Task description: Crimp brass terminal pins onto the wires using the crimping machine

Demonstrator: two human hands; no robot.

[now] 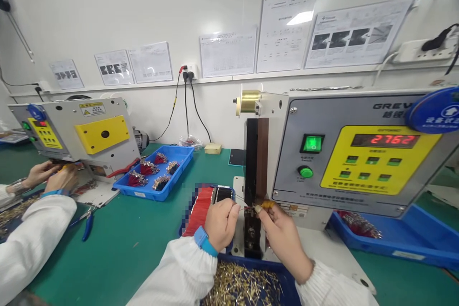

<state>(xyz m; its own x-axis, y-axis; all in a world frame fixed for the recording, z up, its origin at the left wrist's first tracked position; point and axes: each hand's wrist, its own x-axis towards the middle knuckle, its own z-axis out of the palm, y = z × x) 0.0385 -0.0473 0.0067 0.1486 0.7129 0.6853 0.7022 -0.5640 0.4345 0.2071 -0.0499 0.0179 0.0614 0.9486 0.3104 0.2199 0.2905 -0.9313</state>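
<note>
My left hand, with a blue band at the wrist, is closed in a pinch. A thin reddish wire runs from its fingertips toward the black pressing head of the machine. From the other side my right hand reaches in, thumb and finger pressed together at the head's lower part. A yellow cover sits on one of its fingers; what it pinches is too small to make out. Below both hands lies a blue tray of small brass-coloured metal pins. Bundles of red wires and black wires lie beside my left hand.
A blue tray with wire bundles stands left of centre; another blue tray is at the right. Blue-handled pliers lie near a co-worker's hands at a second machine. A wire spool tops my machine.
</note>
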